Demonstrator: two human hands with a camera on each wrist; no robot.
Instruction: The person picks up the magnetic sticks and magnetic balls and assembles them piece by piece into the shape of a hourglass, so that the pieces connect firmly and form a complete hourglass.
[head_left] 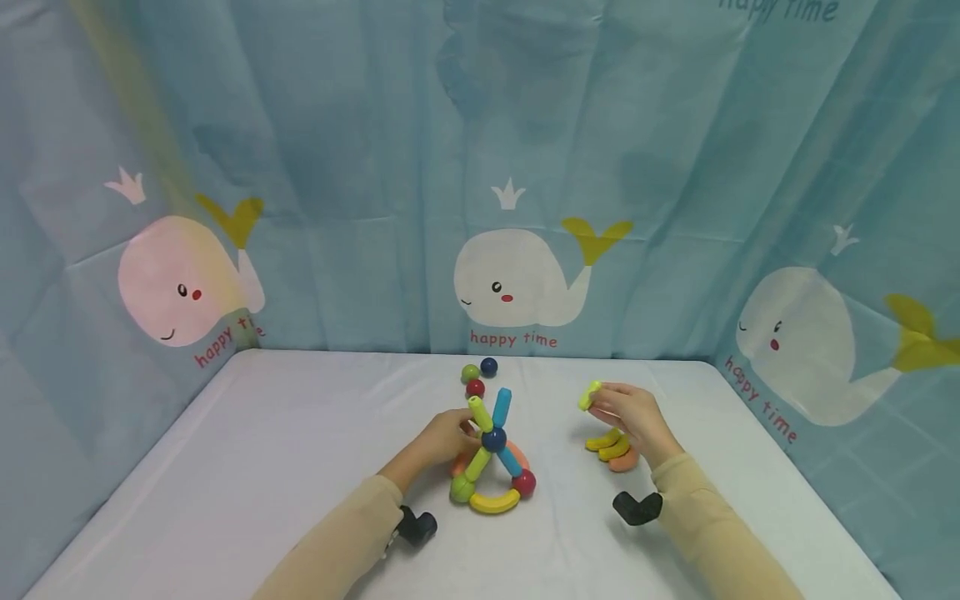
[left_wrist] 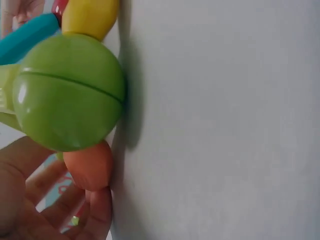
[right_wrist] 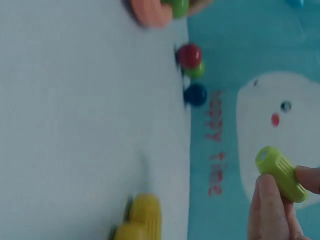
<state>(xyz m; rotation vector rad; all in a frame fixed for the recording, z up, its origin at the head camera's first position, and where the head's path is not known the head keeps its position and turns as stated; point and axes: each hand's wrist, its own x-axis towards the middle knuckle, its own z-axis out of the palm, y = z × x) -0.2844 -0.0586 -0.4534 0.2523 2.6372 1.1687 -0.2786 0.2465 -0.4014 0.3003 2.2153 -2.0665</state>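
Note:
A frame of magnetic building sticks and balls stands on the table, with a navy ball (head_left: 493, 440) in its middle. A green stick (head_left: 481, 412) and a blue stick (head_left: 502, 407) rise from that ball; two others slope down to a green ball (head_left: 462, 488) and a red ball (head_left: 524, 482). A yellow curved stick (head_left: 495, 502) joins these along the base. My left hand (head_left: 447, 437) holds the frame from its left, fingers about the orange curved stick (left_wrist: 90, 167). Raised at the right, my right hand (head_left: 632, 414) pinches a short yellow-green stick (right_wrist: 281, 174) between thumb and fingers.
Behind the frame lie a loose green ball (head_left: 470, 373), a navy ball (head_left: 489, 367) and a red ball (head_left: 476, 388). Yellow curved sticks (head_left: 615, 448) and an orange one (head_left: 624, 461) lie below my right hand. A whale-print curtain (head_left: 360, 208) borders the white table (head_left: 225, 467).

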